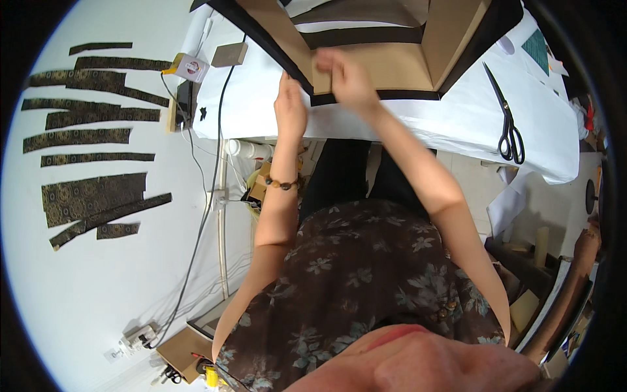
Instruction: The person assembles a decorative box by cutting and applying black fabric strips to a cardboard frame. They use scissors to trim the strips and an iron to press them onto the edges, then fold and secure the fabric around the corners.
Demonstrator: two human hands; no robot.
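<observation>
A large open cardboard box (pixel 385 65) with a tan inside and black-covered edges stands at the far side of the white table, its open side toward me. My left hand (pixel 290 108) lies against the outside of the box's left wall near its front corner, fingers stretched out and close together. Inside the box, near that same corner, my right hand (pixel 346 78) reaches over the front edge. Its fingers look bent and are smeared by motion, so whether it holds anything cannot be seen.
Black scissors (pixel 506 121) lie on the white-covered table (pixel 470 140) at the right. A small grey-brown block (pixel 230 54) and a dark cable (pixel 225 88) are left of the box. Several dark patterned strips (pixel 98 137) hang on the left wall. Below stands a white roll (pixel 249 149).
</observation>
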